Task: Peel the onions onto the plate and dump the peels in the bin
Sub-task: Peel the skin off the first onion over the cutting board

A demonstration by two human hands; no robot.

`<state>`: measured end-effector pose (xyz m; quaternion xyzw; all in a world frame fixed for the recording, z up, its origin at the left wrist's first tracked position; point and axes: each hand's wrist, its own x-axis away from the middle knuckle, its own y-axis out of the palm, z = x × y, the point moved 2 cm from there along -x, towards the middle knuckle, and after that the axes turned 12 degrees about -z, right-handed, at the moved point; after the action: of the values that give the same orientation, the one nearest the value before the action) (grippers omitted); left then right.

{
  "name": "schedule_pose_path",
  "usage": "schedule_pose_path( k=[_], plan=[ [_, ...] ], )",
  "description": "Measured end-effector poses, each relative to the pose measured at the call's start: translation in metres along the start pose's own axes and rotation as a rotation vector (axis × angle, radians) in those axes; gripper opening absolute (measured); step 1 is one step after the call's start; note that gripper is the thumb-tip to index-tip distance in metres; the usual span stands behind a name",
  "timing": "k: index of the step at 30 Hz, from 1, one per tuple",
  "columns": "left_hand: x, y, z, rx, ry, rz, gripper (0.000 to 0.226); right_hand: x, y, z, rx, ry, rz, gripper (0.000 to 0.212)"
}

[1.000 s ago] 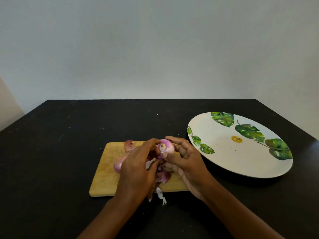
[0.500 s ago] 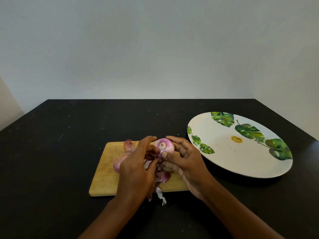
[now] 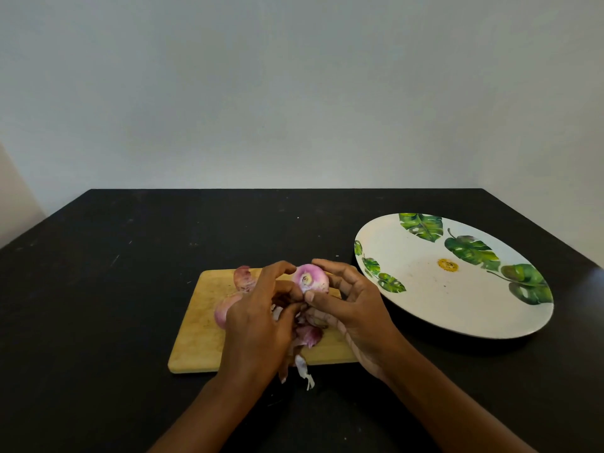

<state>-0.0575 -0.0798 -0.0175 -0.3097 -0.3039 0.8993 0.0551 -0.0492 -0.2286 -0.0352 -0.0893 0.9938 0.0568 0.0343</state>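
Observation:
A pinkish-purple onion [image 3: 310, 278] is held just above the wooden cutting board [image 3: 199, 325], its cut end facing me. My right hand [image 3: 353, 308] grips it from the right, thumb under it. My left hand [image 3: 258, 318] touches it from the left, fingers curled at its lower side. A second onion [image 3: 224, 312] lies on the board, partly hidden behind my left hand. Loose purple peels [image 3: 309, 336] lie under my hands, one strip [image 3: 304, 371] hanging over the board's near edge. Another peel [image 3: 243, 278] sits at the board's far side. The white leaf-patterned plate [image 3: 425, 302] stands at the right.
Everything rests on a black table [image 3: 98, 289] against a plain pale wall. The plate lies close to my right hand. No bin is in view.
The onion has turned slightly in my fingers and my left fingers have shifted lower against it. Board, peels and plate have not moved.

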Motion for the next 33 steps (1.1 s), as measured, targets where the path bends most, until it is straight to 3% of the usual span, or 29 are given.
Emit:
schedule_pose_path(
  k=[5, 10, 14, 24, 29, 33],
  plan=[
    [0.0001, 0.0023, 0.0004, -0.004, 0.008, -0.002, 0.07, 0.0, 0.0002, -0.0012, -0.016, -0.009, 0.011, 0.045],
    [0.0005, 0.0009, -0.0003, -0.023, 0.018, 0.039, 0.07, -0.0005, 0.0011, 0.0004, -0.052, 0.015, 0.042, 0.068],
    [0.0005, 0.001, -0.0012, -0.07, 0.033, 0.051, 0.072, -0.0008, 0.0019, 0.0, -0.074, 0.029, 0.044, 0.075],
    [-0.0006, -0.0011, -0.0003, -0.07, 0.008, 0.05, 0.064, -0.0001, 0.0022, 0.0004, -0.185, 0.029, 0.027, 0.066],
    [-0.0014, -0.0017, -0.0008, -0.027, 0.002, -0.017, 0.073, 0.0007, -0.0005, 0.0001, -0.018, 0.011, 0.032, 0.055],
    [-0.0028, -0.0031, -0.0021, -0.004, 0.034, -0.03, 0.067, 0.0014, -0.0021, -0.0012, 0.036, -0.016, 0.041, 0.046]
  ],
)
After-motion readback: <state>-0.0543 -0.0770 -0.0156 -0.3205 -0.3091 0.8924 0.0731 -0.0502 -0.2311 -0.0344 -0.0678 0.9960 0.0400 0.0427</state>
